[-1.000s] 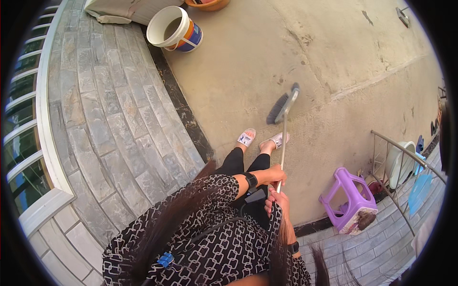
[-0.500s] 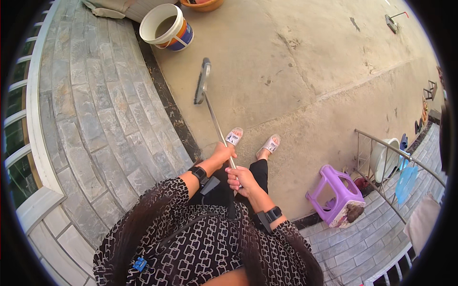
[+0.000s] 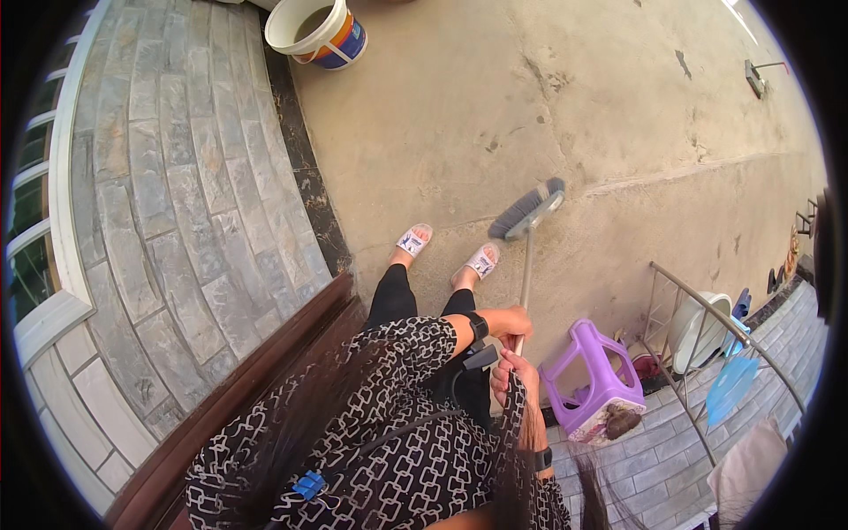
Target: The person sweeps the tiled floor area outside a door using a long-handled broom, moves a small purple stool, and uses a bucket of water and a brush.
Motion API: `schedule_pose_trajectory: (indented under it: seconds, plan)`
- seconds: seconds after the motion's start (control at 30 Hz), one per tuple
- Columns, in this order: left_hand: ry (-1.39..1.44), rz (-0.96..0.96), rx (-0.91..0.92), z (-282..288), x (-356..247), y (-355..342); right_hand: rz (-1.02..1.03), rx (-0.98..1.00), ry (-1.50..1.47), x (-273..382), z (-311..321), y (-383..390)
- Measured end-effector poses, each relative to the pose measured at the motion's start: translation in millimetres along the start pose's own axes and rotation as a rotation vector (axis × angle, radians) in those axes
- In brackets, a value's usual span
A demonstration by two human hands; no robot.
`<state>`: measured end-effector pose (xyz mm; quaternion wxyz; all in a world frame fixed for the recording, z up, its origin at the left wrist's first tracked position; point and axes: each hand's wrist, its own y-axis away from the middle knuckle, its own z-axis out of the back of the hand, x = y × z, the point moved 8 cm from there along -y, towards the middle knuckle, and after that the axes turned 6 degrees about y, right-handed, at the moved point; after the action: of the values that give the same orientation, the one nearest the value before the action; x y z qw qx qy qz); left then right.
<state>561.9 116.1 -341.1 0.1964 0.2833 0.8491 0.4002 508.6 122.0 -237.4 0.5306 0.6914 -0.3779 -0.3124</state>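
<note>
A long-handled broom (image 3: 527,212) with a grey bristle head is in both my hands. Its head is out on the concrete just beyond my right foot, bristles toward the far left, slightly blurred. My left hand (image 3: 507,325) wraps round the pale metal handle (image 3: 526,283). Just below it my right hand (image 3: 519,371) is closed on the handle near its end, with strands of hair partly in front of it. Both hands are right of my body, close to the purple plastic stool (image 3: 590,375).
A white bucket (image 3: 320,34) holding murky liquid stands at the far left beside the grey stone wall (image 3: 168,177). At the right are a metal rack (image 3: 707,305), a pale basin (image 3: 698,331) and a blue translucent piece (image 3: 733,389). A long-handled dustpan (image 3: 753,79) lies far right.
Both my hands have swung to the right with the broom. Its head has gone from near the wall on the left to beyond my right foot. My view has shifted too.
</note>
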Motion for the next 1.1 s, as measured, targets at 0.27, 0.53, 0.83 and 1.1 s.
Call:
schedule_pose_trajectory:
  seconds: [0.27,0.53,0.83,1.1]
  plan:
    - [-0.049,-0.147,0.328,-77,-57,3,0.352,-0.081,0.033,57,-7,56]
    - [0.771,-0.549,-0.346,231,-123,121,0.189,0.335,-0.483,114,-29,84]
    - [1.261,-0.961,-0.679,610,-225,322,-0.097,0.066,-0.101,176,-166,20]
    - [1.491,-0.777,-0.568,810,-361,313,-0.222,-0.186,0.056,240,-312,-30]
